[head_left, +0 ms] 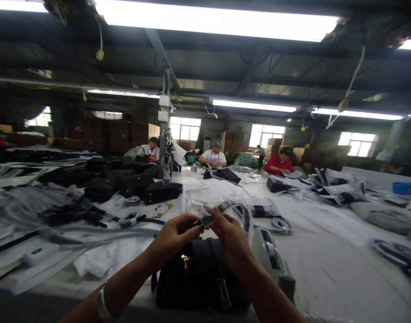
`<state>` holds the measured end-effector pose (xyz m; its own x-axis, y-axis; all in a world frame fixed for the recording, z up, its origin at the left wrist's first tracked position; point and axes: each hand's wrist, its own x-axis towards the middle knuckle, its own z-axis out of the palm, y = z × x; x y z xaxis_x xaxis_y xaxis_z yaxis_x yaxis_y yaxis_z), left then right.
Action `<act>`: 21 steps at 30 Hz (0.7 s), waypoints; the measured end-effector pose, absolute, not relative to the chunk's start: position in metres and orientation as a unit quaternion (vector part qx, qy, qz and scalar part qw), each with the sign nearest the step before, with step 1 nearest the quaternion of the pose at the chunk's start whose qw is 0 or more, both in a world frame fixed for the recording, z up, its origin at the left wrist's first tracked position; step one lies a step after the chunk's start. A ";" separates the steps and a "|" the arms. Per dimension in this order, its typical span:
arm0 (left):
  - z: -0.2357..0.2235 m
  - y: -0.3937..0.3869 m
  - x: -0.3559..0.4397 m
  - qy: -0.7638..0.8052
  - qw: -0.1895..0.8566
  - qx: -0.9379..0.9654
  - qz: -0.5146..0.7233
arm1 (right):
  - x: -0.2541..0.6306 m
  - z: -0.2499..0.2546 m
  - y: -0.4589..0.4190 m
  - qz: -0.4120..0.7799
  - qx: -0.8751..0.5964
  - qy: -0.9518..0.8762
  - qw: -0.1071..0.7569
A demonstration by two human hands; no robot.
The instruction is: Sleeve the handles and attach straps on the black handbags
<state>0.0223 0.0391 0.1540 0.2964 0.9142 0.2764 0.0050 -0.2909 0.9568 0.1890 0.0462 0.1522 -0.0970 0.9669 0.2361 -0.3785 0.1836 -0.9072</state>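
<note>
Above a black handbag (192,287), my two hands come together at a strap (208,220) that looks wrapped in clear plastic film. My left hand (178,231) has thumb and fingers closed on a gold-coloured buckle (199,222) at the strap's end. Just to the right, my right hand (230,235) pinches the strap between thumb and fingers. The strap's wrapped length (247,215) curves away behind the right hand. The bag stands at the table's near edge, with a gold zip pull (185,264) and a metal fitting (225,294) showing; my right forearm overlaps its right side.
A grey tape dispenser (273,258) stands right of the bag. Black bags (163,192) and wrapped straps (131,220) crowd the left of the white table (320,264). Co-workers, among them a person in red (276,166), sit across it. A post (164,148) rises behind.
</note>
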 end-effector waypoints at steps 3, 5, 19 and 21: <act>0.150 0.040 0.018 0.358 0.476 0.636 0.490 | 0.182 0.155 0.040 0.619 -0.270 -0.411 0.612; 0.148 0.040 0.017 0.350 0.476 0.633 0.500 | 0.178 0.152 0.035 0.615 -0.269 -0.398 0.625; 0.125 0.043 0.007 0.325 0.425 0.630 0.563 | 0.158 0.117 0.019 0.526 -0.310 -0.519 0.599; 0.132 0.041 0.009 0.330 0.415 0.635 0.561 | 0.151 0.109 0.019 0.524 -0.289 -0.524 0.606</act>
